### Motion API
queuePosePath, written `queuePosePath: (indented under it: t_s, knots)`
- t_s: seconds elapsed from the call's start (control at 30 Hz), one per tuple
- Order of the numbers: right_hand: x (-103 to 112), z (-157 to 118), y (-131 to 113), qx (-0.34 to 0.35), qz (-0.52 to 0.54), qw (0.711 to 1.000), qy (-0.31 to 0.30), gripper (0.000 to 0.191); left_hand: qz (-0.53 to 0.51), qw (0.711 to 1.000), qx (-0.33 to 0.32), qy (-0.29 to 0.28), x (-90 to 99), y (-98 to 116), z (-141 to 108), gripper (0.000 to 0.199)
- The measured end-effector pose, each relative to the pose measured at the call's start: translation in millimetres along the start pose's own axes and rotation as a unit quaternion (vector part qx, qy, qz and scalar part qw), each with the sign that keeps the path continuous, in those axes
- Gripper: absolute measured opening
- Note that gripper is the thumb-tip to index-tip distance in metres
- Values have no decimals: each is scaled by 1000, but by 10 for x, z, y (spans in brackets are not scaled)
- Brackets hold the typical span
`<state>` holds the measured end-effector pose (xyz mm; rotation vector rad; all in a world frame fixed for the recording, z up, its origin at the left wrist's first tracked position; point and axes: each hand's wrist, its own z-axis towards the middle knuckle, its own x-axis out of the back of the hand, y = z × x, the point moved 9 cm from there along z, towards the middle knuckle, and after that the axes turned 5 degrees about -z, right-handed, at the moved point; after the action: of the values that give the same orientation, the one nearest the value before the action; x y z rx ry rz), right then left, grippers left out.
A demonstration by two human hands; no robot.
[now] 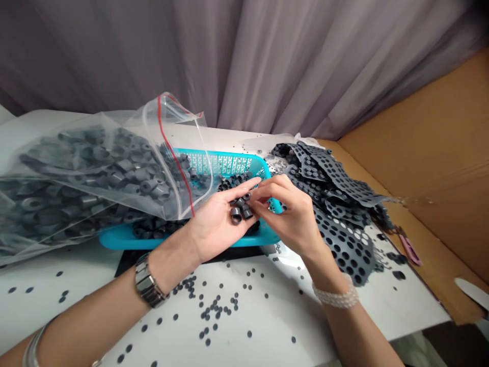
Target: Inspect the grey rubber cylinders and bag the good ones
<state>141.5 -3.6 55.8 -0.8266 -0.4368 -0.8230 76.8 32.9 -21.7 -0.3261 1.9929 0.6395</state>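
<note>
My left hand lies palm up over the basket, with several small dark grey rubber caps resting in its palm and against its fingers. Above that palm, my right hand has thumb and fingertips pinched together at one small rubber cap; the fingers partly cover it. Underneath both hands is a turquoise plastic basket with more dark caps inside. A clear zip bag full of the same kind of grey caps leans over the basket's left side.
Perforated dark rubber sheets are heaped right of the basket. Small dark discs lie scattered on the white table. Pink-handled scissors rest near the cardboard on the right. A grey curtain hangs behind.
</note>
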Motion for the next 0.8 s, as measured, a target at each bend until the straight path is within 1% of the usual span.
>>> queuePosePath:
  t_s: [0.2, 0.37, 0.5, 0.63, 0.7, 0.8]
  knots:
    - [-9, -4, 46, -14, 0, 1000, -9, 11, -4, 1000, -7, 18, 50, 1, 13, 27]
    - [1, 1, 15, 2, -19, 1000, 1, 13, 1, 1000, -6, 6, 37, 2, 22, 30]
    - [4, -2, 33, -13, -6, 1000, 1, 16, 5, 1000, -4, 14, 41, 4, 24, 27]
    - [-2, -4, 53, -18, 8, 1000, -5, 11, -13, 1000, -2, 3, 9, -4, 34, 22]
    - [-25, -3, 39, -10, 8, 1000, -17, 16, -19, 1000, -2, 3, 4, -5, 37, 24]
    - [-74, -6, 21, -4, 5, 999, -41, 23, -21, 1000, -6, 23, 29, 0, 35, 29]
